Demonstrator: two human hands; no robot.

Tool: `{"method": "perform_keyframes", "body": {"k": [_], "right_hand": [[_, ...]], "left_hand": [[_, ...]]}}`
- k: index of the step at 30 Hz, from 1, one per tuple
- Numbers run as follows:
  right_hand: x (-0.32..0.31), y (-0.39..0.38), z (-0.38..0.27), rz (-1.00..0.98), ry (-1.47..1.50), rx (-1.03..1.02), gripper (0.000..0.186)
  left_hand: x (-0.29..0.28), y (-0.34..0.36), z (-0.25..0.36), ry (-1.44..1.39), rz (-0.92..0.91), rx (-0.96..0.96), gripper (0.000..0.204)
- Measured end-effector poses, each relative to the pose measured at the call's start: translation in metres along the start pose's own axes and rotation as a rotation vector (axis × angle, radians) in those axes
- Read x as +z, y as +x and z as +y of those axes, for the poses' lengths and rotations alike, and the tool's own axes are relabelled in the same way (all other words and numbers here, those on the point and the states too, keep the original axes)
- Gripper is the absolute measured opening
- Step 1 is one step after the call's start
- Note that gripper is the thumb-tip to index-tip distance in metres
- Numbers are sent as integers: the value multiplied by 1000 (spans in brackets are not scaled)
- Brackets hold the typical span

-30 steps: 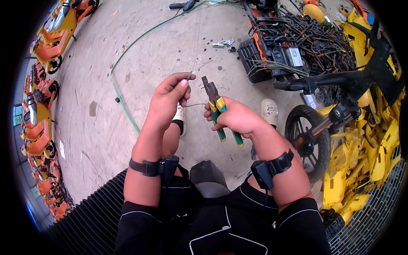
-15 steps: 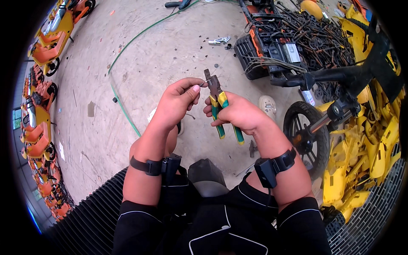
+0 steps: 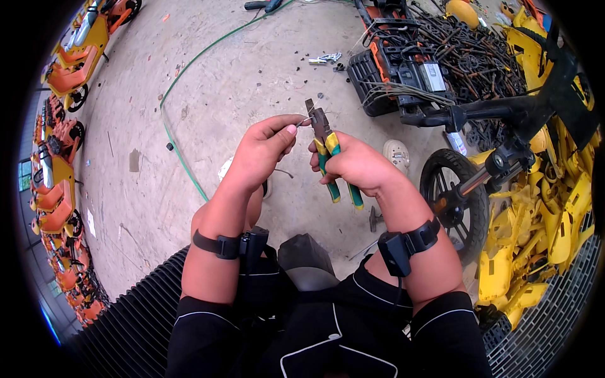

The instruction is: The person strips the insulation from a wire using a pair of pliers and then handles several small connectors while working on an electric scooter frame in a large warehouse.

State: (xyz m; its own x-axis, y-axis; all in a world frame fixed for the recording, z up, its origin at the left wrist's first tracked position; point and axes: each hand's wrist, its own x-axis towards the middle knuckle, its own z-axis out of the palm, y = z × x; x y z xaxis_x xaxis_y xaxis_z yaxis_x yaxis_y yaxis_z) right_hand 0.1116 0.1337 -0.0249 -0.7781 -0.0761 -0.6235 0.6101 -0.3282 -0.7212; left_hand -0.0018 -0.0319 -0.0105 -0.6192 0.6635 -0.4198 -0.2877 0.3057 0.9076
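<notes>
My left hand [image 3: 265, 148] pinches a thin metal wire [image 3: 301, 123] between thumb and forefinger at the centre of the view. My right hand [image 3: 353, 160] is wrapped round combination pliers [image 3: 320, 129] with green and yellow handles, their dark jaws slightly parted at the wire by my left fingertips. Whether the jaws grip the wire is too small to tell. Below my hands lies a bare concrete floor [image 3: 145, 208], with a small hammer-like tool [image 3: 373, 219] by my right forearm.
Orange scooters [image 3: 60, 183] line the left. A green hose [image 3: 179, 157] crosses the floor. At right stand a black frame with a wheel [image 3: 457, 176], a chassis with wires [image 3: 403, 75], dark metal parts [image 3: 466, 50] and yellow panels [image 3: 523, 252]. My shoe [image 3: 396, 154] is beside the wheel.
My left hand has moved right and the pliers have shifted slightly right and up, so the jaws now meet the wire by my fingertips. Both hands keep their grips.
</notes>
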Motion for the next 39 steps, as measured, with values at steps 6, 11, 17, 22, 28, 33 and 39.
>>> {"method": "perform_keyframes", "body": {"k": [6, 11, 17, 22, 28, 33, 39], "right_hand": [[0, -1, -1, 16, -31, 4, 37], [-1, -1, -1, 24, -42, 3, 35], [0, 0, -2, 60, -51, 2, 35], [1, 2, 0, 86, -60, 2, 34], [4, 5, 2, 133, -114, -16, 31], [11, 6, 1, 195, -131, -61, 30], [2, 7, 0, 275, -125, -109, 31]], "left_hand": [[-1, 1, -2, 7, -10, 9, 27], [0, 2, -1, 13, -8, 6, 27], [-1, 3, 1, -18, -35, -8, 28], [-1, 3, 2, -8, -25, -12, 27], [-4, 4, 1, -10, -53, 22, 27], [-7, 1, 2, 1, -26, 90, 25], [-15, -4, 3, -6, -18, 118, 24]]}}
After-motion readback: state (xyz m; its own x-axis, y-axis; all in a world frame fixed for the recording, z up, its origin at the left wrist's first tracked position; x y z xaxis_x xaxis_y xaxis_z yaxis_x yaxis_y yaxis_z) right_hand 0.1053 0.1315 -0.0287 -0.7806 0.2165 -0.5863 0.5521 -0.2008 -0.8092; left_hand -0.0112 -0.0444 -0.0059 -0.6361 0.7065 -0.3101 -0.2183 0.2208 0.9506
